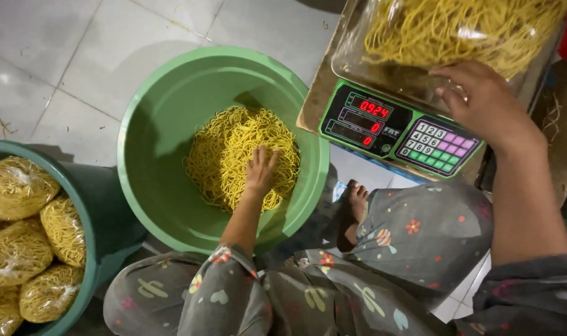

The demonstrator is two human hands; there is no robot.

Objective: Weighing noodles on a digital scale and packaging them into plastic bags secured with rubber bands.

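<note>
My left hand (pixel 260 169) reaches down into a light green basin (pixel 148 134) and presses its fingers into a heap of loose yellow noodles (pixel 234 146); whether it grips any strands is hidden. My right hand (pixel 482 102) rests on the near edge of a clear plastic bag of yellow noodles (pixel 445 31). That bag lies on a digital scale (pixel 398 127) with a green front panel, a red number display and a keypad.
A dark green tub (pixel 100 205) at the lower left holds several sealed bags of noodles (pixel 22 236). The floor is pale tile (pixel 59 56). My patterned grey trousers (pixel 333 280) and a bare foot (pixel 357 202) fill the lower middle.
</note>
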